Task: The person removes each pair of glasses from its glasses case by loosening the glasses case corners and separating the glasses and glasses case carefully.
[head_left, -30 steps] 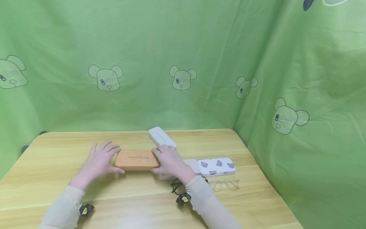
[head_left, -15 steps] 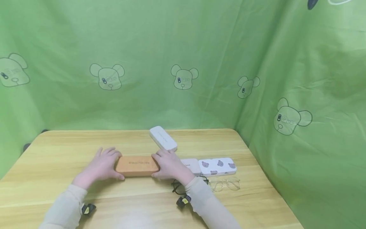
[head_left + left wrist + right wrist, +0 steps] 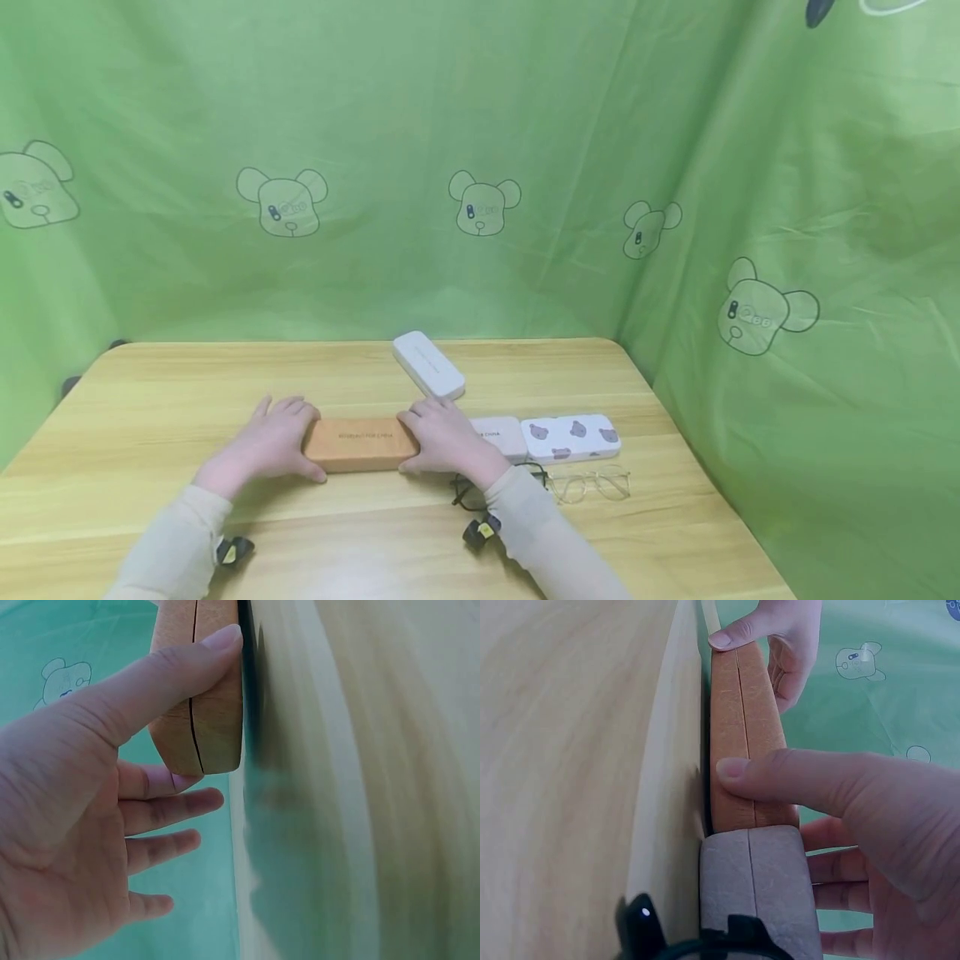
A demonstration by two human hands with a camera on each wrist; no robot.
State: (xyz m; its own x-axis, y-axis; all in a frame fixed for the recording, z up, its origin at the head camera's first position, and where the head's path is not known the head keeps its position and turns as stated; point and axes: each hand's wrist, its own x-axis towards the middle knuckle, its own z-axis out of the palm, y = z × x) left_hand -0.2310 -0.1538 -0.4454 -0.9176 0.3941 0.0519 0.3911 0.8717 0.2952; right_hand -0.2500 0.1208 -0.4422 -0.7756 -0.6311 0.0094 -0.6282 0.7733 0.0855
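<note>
An orange glasses case (image 3: 360,446) with small lettering on its lid lies lengthwise between my two hands. Its left end is pinched by my left hand (image 3: 270,440), thumb on the near side and index finger behind; the other fingers stand free in the left wrist view. My right hand (image 3: 448,442) grips the right end, its thumb (image 3: 769,778) across the front seam. A pale pinkish-grey glasses case (image 3: 506,435), partly hidden by the right hand, sits end to end against the orange case in the right wrist view. Both cases are closed.
Right of the pinkish-grey case lies a white bear-print case (image 3: 573,437). Black-framed glasses (image 3: 471,495), partly behind the right forearm, and thin gold-framed glasses (image 3: 592,485) lie in front. A white case (image 3: 429,365) rests slanted farther back on the wooden table (image 3: 225,375). Green curtains (image 3: 375,267) surround it.
Both hands have brought the orange case nearer and lower, beside the pinkish-grey case. The other cases and glasses have stayed put.
</note>
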